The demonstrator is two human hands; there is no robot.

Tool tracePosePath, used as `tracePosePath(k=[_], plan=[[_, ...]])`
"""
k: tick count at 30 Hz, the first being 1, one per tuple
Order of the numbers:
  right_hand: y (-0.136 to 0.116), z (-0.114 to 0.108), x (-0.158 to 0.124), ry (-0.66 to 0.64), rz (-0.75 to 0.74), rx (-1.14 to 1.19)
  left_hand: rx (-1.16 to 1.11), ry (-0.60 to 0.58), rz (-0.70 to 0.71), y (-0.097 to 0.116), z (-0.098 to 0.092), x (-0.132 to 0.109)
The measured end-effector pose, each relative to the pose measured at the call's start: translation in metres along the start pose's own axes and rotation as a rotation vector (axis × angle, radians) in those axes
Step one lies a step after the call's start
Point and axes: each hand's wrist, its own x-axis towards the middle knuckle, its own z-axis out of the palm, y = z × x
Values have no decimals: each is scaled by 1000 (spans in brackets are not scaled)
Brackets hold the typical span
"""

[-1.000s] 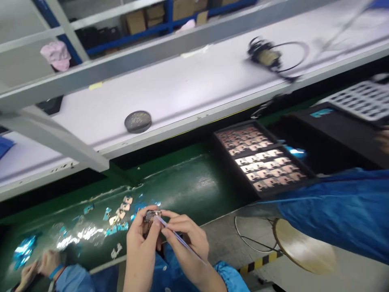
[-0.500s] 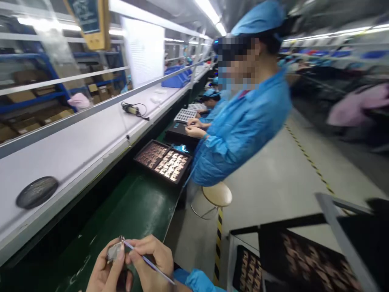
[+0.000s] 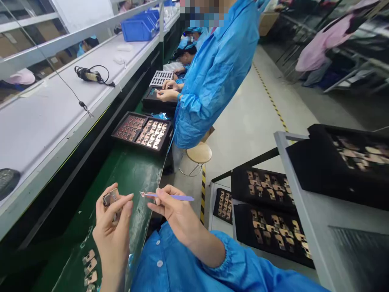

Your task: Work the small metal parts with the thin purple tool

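My left hand (image 3: 113, 229) is closed round a small flat metal part (image 3: 110, 197), gripped over the green bench. Fingers of my right hand (image 3: 179, 217) pinch slim purple tweezers (image 3: 180, 198), whose tips point left. At those tips is a tiny pale, pinkish piece (image 3: 142, 194), too small to name. A short gap separates it from my left fingertips. Several coppery metal parts (image 3: 90, 267) lie in a row on the bench beside my left forearm.
A black tray (image 3: 138, 136) of metal parts sits farther along the green bench (image 3: 121, 166). Beyond it stands a co-worker in a blue coat (image 3: 209, 81), near a round stool (image 3: 199, 153). At right, a rack (image 3: 291, 170) carries black trays of parts (image 3: 267, 243).
My hands have moved apart; the tweezers have drawn away to the right from the part in my left hand, with the tiny piece at their tips. The view has tilted down.
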Motion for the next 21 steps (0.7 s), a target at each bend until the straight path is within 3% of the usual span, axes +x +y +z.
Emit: tracePosePath(k=[2,5,7,12,21], plan=[[1,-5,-3,4,9,-25,106,-82,129,-2,-5,4],[3,-10,-6,-5,25,-59,139,-180,168,-3,-13,7],[5,-12,-5,-21,17,-96,145,-179,188,-3,-16,3],[10,-12,-2,-84,21,-144,298,-34,301,-3,-15,-16],[16,-3,7,-156,179,-177,331,155,254,-8,-11,-32]])
